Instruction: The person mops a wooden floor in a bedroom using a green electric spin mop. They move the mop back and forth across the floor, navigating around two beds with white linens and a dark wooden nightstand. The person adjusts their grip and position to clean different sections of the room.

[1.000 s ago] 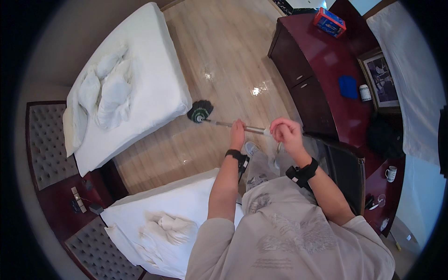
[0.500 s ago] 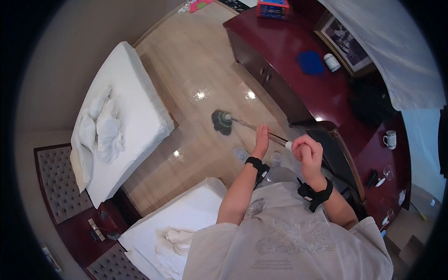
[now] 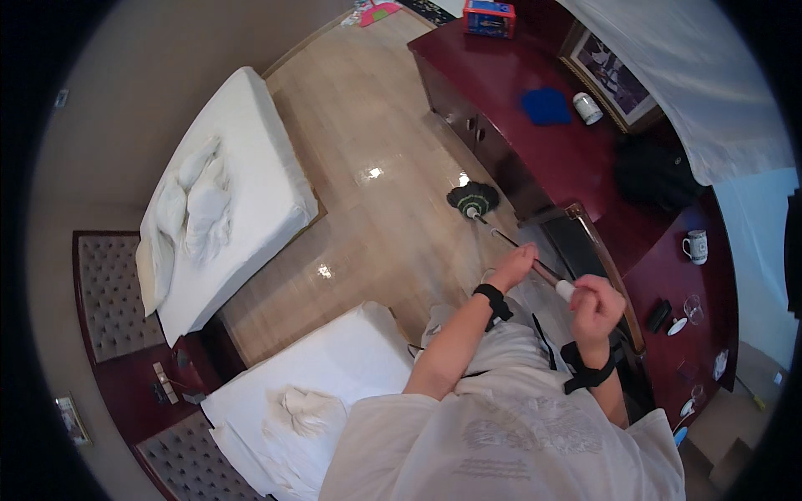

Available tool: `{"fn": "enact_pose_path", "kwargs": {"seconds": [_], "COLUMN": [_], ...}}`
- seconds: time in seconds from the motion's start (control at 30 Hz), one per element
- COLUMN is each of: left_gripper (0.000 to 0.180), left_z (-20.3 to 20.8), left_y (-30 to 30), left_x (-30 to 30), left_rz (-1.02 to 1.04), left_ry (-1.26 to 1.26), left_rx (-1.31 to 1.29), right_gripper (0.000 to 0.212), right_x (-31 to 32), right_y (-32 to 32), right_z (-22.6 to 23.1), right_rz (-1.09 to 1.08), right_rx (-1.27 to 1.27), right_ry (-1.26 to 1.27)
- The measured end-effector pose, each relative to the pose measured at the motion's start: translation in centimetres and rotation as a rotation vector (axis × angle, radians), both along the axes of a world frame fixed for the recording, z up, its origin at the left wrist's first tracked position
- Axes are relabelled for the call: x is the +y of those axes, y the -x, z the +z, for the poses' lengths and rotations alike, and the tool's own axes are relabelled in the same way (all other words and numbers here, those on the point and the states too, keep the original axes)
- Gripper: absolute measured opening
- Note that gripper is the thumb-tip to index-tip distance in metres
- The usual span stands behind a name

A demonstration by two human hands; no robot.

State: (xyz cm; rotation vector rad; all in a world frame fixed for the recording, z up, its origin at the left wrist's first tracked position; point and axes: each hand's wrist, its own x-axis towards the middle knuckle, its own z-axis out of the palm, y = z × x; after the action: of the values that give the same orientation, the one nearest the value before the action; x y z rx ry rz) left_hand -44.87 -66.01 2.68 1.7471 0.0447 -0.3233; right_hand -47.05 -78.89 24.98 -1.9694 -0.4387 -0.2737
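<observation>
The thin metal-handled mop (image 3: 501, 238) slants from the round green-black mop head (image 3: 473, 199) back to both clenching hands; left hand (image 3: 512, 265) nearer the head, right hand (image 3: 595, 299) gripping the white end.

Glossy wooden floor (image 3: 368, 167), two white beds (image 3: 242, 192), dark red dresser (image 3: 518, 92), perhaps curtained window (image 3: 677, 75).

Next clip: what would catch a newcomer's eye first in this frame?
Two hands, the left hand and the right hand, grip a long mop handle at centre right, its dark green mop head on the shiny wooden floor beside a dark red cabinet. Two white beds stand out at left: one bed with crumpled pillows, a nearer bed below.
</observation>
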Motion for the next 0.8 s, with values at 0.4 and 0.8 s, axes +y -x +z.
{"fn": "enact_pose_path", "kwargs": {"seconds": [0.4,0.8], "left_gripper": [0.023,0.035], "left_z": [-5.9,-6.9], "left_y": [16.2,29.6], "left_x": [8.3,14.0], "left_rz": [0.191,0.843], "left_ry": [-0.274,0.594], "left_rx": [0.002,0.409], "right_gripper": [0.021,0.021], "right_x": [9.9,17.7], "right_y": [7.3,17.6], "right_z": [-2.1,-3.1], "right_rz": [0.022,0.433], "right_rx": [0.380,0.767], "right_ry": [-0.136,-0.397]}}
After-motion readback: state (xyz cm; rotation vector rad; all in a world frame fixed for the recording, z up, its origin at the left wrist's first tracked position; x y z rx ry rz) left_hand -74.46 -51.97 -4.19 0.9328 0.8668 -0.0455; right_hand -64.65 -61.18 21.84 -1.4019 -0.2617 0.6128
